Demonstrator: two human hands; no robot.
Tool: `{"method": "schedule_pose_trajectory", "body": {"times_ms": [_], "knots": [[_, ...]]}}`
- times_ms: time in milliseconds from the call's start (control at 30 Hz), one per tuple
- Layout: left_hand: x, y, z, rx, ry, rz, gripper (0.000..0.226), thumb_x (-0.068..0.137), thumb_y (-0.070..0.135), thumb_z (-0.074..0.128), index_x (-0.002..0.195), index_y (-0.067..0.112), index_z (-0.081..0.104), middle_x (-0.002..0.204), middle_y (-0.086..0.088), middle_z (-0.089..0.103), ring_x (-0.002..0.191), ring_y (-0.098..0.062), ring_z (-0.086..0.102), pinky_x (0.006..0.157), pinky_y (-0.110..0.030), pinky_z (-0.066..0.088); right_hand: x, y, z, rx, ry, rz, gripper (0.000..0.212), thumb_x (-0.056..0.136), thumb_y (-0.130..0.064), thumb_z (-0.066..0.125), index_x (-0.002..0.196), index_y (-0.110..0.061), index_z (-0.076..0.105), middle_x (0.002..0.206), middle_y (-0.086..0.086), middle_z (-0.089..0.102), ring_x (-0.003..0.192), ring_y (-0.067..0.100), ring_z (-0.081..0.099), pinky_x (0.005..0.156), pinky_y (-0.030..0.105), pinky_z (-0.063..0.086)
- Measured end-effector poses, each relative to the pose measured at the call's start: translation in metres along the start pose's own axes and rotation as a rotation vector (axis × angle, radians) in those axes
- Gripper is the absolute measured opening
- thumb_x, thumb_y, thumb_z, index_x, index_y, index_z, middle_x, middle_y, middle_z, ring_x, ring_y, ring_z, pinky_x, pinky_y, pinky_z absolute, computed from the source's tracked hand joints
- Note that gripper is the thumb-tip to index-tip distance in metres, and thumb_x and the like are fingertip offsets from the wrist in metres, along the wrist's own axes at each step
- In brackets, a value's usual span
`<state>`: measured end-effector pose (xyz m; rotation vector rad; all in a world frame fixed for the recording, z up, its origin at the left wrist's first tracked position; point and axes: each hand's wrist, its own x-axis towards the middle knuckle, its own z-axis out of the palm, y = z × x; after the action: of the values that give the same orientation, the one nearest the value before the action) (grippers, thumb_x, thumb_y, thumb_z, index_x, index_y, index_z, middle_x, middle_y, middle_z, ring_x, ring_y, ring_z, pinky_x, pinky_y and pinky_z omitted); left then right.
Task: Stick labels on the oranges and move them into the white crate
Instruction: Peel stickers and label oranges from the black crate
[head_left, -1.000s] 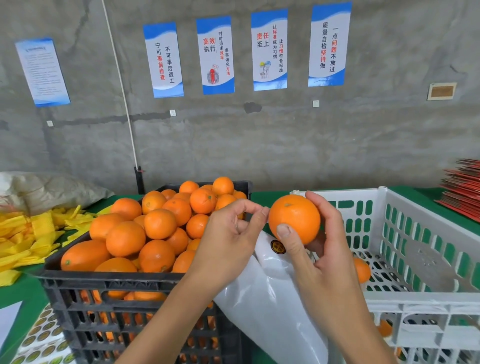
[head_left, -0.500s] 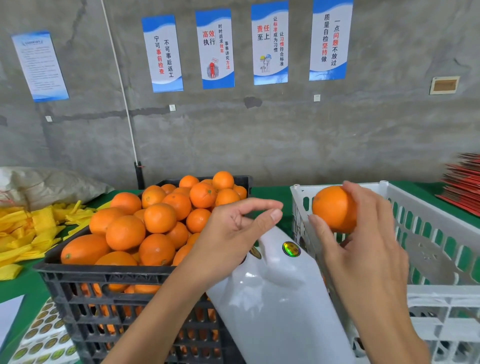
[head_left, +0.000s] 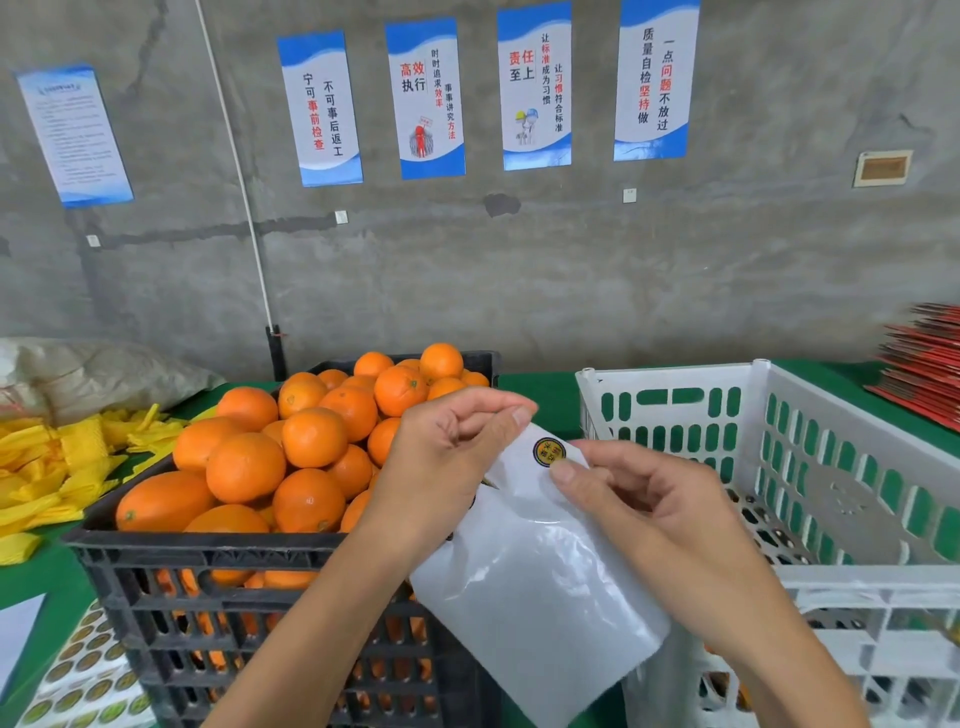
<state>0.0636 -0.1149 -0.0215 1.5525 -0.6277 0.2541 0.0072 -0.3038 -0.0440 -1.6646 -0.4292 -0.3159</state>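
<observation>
Fingers of the right hand pinch at a round label near the top of a white backing sheet — the left hand grips that sheet's upper edge between thumb and curled fingers. Oranges lie heaped in the black crate on the left; the white crate stands just right of it on the green surface.

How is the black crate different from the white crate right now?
The black crate is heaped with oranges above its rim; the white crate shows mostly bare floor. The black crate stands to the left, behind the left hand; the white crate to the right, behind the right hand. Both are slotted plastic on the green table.
</observation>
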Motion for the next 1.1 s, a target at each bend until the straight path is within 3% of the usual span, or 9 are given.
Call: {"method": "schedule_pose_trajectory", "body": {"times_ms": [100, 233, 400, 633, 733, 833, 933, 1033, 1100], "knots": [[-0.001, 0.003, 0.002, 0.117, 0.020, 0.095, 0.011, 0.097, 0.024, 0.069, 0.104, 0.026, 0.077, 0.101, 0.001, 0.077, 0.095, -0.015, 0.072, 0.070, -0.025, 0.057, 0.001, -0.001, -0.004, 0.083, 0.024, 0.017, 0.008, 0.086, -0.027, 0.077, 0.093, -0.025, 0.081, 0.091, 0.004, 0.080, 0.080, 0.024, 0.077, 0.067, 0.027, 0.060], [-0.004, 0.005, 0.003, 0.293, -0.061, 0.329, 0.014, 0.093, 0.020, 0.074, 0.106, 0.021, 0.080, 0.129, 0.004, 0.066, 0.124, -0.025, 0.060, 0.094, -0.033, 0.053, 0.001, -0.005, -0.006, 0.177, 0.076, 0.012, 0.007, 0.084, -0.023, 0.078, 0.085, -0.016, 0.080, 0.087, 0.010, 0.079, 0.073, 0.023, 0.075, 0.062, 0.023, 0.058], [-0.007, 0.007, 0.007, 0.409, -0.145, 0.351, 0.026, 0.088, 0.026, 0.078, 0.113, 0.020, 0.079, 0.128, 0.011, 0.068, 0.126, -0.020, 0.060, 0.105, -0.036, 0.048, -0.001, -0.008, -0.005, 0.142, 0.060, -0.033, 0.021, 0.095, -0.034, 0.062, 0.093, -0.024, 0.080, 0.090, 0.007, 0.079, 0.080, 0.025, 0.075, 0.067, 0.022, 0.057], [-0.008, 0.011, 0.010, 0.304, -0.076, 0.240, 0.017, 0.088, 0.025, 0.079, 0.105, 0.023, 0.081, 0.102, 0.014, 0.077, 0.103, -0.006, 0.072, 0.086, -0.017, 0.054, -0.003, -0.007, -0.008, -0.042, 0.037, -0.127, 0.029, 0.104, -0.041, 0.051, 0.104, -0.024, 0.075, 0.091, 0.003, 0.074, 0.083, 0.023, 0.069, 0.071, 0.024, 0.053], [-0.014, 0.015, 0.013, 0.245, -0.100, 0.206, 0.012, 0.094, 0.023, 0.074, 0.103, 0.023, 0.081, 0.098, 0.010, 0.079, 0.096, -0.010, 0.074, 0.081, -0.022, 0.058, -0.004, -0.007, -0.009, -0.176, 0.076, -0.190, 0.034, 0.105, -0.047, 0.052, 0.097, -0.021, 0.073, 0.087, 0.004, 0.068, 0.081, 0.023, 0.065, 0.072, 0.033, 0.053], [-0.020, 0.018, 0.018, 0.166, -0.113, 0.134, 0.013, 0.096, 0.021, 0.071, 0.104, 0.016, 0.080, 0.098, 0.003, 0.079, 0.094, -0.016, 0.076, 0.082, -0.031, 0.061, -0.006, -0.010, -0.011, -0.257, 0.111, -0.249, 0.037, 0.094, -0.051, 0.054, 0.085, -0.019, 0.070, 0.086, 0.000, 0.059, 0.079, 0.020, 0.058, 0.071, 0.026, 0.046], [-0.024, 0.018, 0.023, 0.063, -0.076, 0.039, 0.014, 0.096, 0.020, 0.069, 0.103, 0.012, 0.079, 0.094, -0.003, 0.080, 0.086, -0.022, 0.076, 0.075, -0.030, 0.060, -0.006, -0.011, -0.013, -0.223, 0.138, -0.252, 0.025, 0.090, -0.035, 0.061, 0.073, -0.017, 0.068, 0.106, -0.008, 0.063, 0.102, 0.014, 0.062, 0.081, 0.022, 0.044], [-0.020, 0.019, 0.020, 0.095, 0.037, -0.001, 0.012, 0.098, 0.023, 0.068, 0.099, 0.019, 0.080, 0.090, 0.001, 0.080, 0.072, -0.015, 0.074, 0.064, -0.025, 0.057, -0.006, -0.008, -0.012, -0.181, 0.124, -0.262, 0.022, 0.080, -0.029, 0.064, 0.060, -0.019, 0.061, 0.116, -0.009, 0.069, 0.113, 0.014, 0.066, 0.090, 0.036, 0.048], [-0.008, 0.016, 0.005, 0.135, 0.100, -0.022, 0.011, 0.098, 0.022, 0.068, 0.099, 0.017, 0.078, 0.091, 0.001, 0.080, 0.085, -0.013, 0.077, 0.075, -0.032, 0.063, -0.006, -0.007, -0.010, -0.158, 0.131, -0.250, 0.024, 0.073, -0.032, 0.061, 0.056, -0.018, 0.051, 0.113, -0.007, 0.073, 0.111, 0.016, 0.068, 0.092, 0.041, 0.049]]}}
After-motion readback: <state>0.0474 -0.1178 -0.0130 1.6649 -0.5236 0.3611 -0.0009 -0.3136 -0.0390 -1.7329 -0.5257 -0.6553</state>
